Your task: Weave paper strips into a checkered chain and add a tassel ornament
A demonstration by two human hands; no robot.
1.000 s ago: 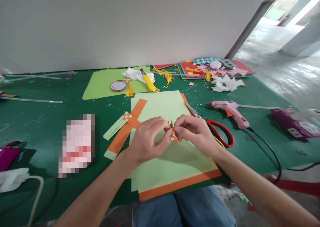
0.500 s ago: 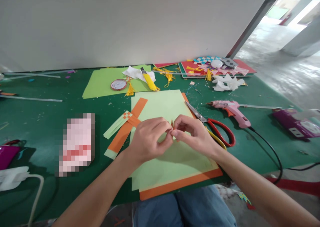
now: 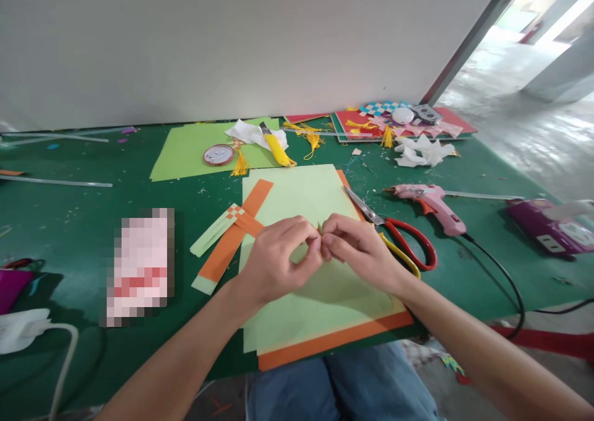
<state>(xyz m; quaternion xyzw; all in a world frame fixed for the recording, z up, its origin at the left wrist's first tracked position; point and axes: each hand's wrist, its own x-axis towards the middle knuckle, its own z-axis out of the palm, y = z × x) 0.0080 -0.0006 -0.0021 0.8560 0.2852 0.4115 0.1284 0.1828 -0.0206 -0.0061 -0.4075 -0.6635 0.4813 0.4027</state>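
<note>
My left hand and my right hand meet above the pale green paper sheets, fingertips pinched together. Between them is a small paper piece; just a pointed greenish tip shows, the rest covered by the fingers. Left of my left hand lie orange paper strips and a pale green strip bundle with a small orange-and-green checkered weave at its end. Red-handled scissors rest beside my right hand, partly on the sheets. A yellow handle shows behind my right wrist.
A pink glue gun with a black cord lies to the right, near a purple power block. Further back are a yellow utility knife, a round tin, yellow tassels and crumpled tissue. A blurred pink item is left.
My right fingers have curled in slightly at the pinch, and less of the small piece shows; its visible tip has changed from orange spikes to a greenish point. Both hands stay in place.
</note>
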